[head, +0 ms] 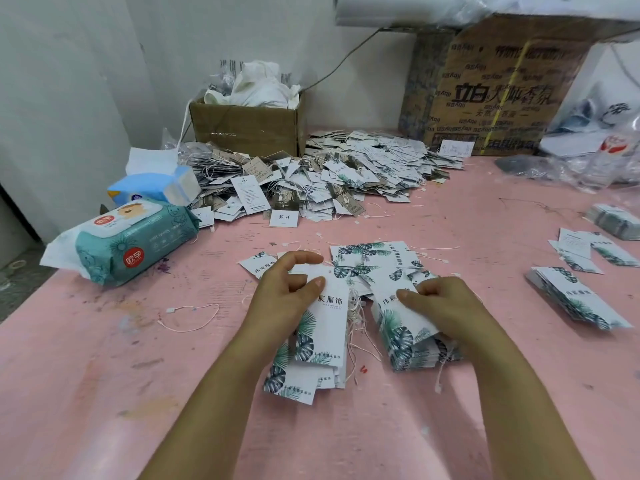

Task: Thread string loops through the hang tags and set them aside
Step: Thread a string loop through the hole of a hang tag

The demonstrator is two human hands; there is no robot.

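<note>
1. The left hand (287, 289) has its fingers (304, 258) curled. Thumb and forefinger pinch the upper edge of the top tag (330, 320) on the near stack, probably to lift one card free at its hole end for threading.
2. The right hand (443, 303) sits on the neighbouring stack (405, 337) with its fingers bent, the thumb flat on the top card and the rest hooked over the far side. This looks like a steadying grip. I cannot tell whether it also holds a string.
3. The string loops (356, 327) lie bunched between the two stacks, within reach of either hand.
4. More leaf-print tags (367, 258) are fanned out just beyond the hands, apparently waiting for their strings.
5. Further stacks (581, 299) sit well to the right.
6. A large heap of tags (346, 174) with strings trailing from it lies at the back, likely the set-aside pile.
7. The pink table (104, 393) is scuffed and stained, and a loose string (194, 318) lies to the left.
8. Along the left edge are a pack of wet wipes (131, 240) and a tissue pack (156, 188).
9. Against the white wall stand a small cardboard box (246, 129) and a big printed carton (502, 91).
</note>
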